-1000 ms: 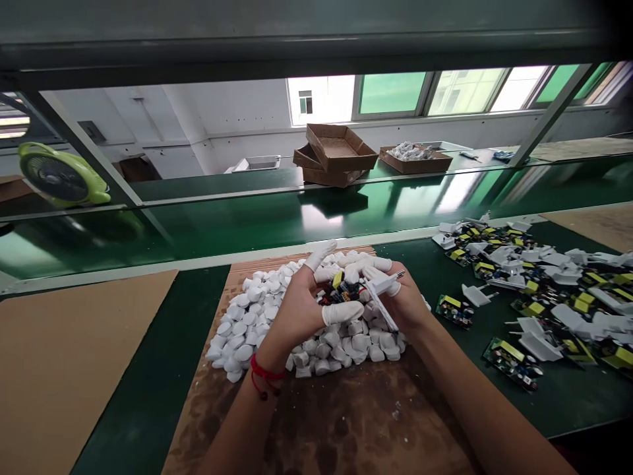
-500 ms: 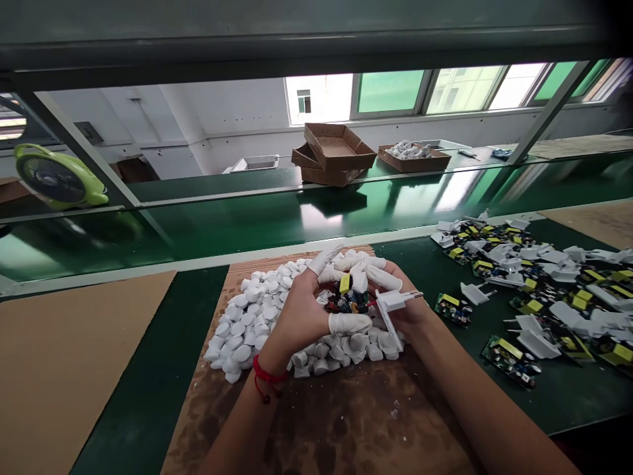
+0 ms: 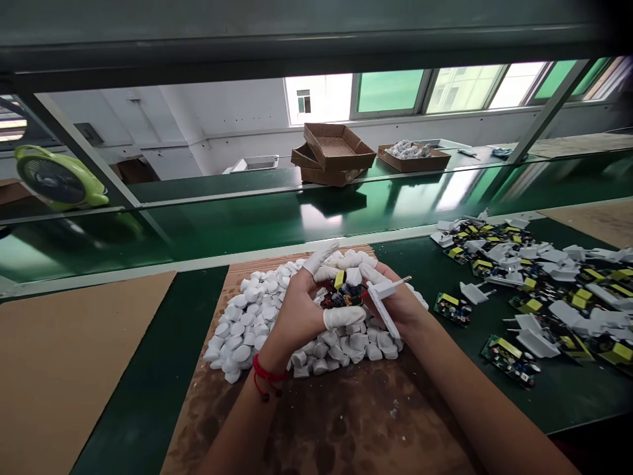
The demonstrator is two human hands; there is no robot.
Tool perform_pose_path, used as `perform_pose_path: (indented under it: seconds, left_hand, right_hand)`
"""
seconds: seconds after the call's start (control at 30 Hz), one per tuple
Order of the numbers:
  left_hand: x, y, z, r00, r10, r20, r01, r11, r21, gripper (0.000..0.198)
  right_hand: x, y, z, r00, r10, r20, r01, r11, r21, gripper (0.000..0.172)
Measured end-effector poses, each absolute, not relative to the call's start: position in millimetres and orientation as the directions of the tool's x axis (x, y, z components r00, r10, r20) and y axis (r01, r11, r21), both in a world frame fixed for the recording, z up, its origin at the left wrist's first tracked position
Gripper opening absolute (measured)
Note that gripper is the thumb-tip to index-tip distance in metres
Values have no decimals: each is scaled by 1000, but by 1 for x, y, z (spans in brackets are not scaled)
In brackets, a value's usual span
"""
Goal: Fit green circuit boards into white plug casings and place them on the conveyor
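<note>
Both hands meet above a heap of small white plastic caps (image 3: pixel 257 316) lying on a brown board (image 3: pixel 326 415). My left hand (image 3: pixel 301 307), with white finger cots and a red cord at the wrist, is closed round a small circuit board (image 3: pixel 341 295) with a yellow part and dark components. My right hand (image 3: pixel 395 300), also in finger cots, grips a white plug piece (image 3: pixel 383 297) joined to that board, its metal pins pointing right.
To the right on the green bench lies a spread of several circuit boards with white plug pieces (image 3: pixel 534 284). A green conveyor belt (image 3: pixel 306 221) runs behind. Beyond it stand cardboard trays (image 3: pixel 336 155) and a tray of white parts (image 3: pixel 413 155). A green fan (image 3: pixel 59 178) sits at left.
Both hands dipped slightly and came back up, turning the circuit board and plug piece between them. The plug's pins tilted from level to slightly upward. Nothing else moved.
</note>
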State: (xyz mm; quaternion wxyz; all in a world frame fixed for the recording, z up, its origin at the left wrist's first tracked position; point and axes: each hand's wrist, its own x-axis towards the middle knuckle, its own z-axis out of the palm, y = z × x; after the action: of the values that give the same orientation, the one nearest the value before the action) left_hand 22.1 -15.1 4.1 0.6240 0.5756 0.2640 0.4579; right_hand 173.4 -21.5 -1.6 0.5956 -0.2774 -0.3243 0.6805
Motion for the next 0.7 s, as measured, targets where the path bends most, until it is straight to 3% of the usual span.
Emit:
perform_pose_path:
  seconds: [0.23,0.57,0.7]
  left_hand:
    - [22,-9,-1,462,868,182,-266,-61,962,118]
    - [14,-14,9,575,807,137,-225,-6,974,123]
    - [14,-15,6,596,787,159,-235,-18,972,123]
  right_hand:
    - [178,-18,-3,-123,992,38,-561,-38,-827,23]
    - [187,-21,-11,-349,921,171,-552,-54,-832,16]
    - [186,-25,-8,-365,895,257,-561,9,-827,27]
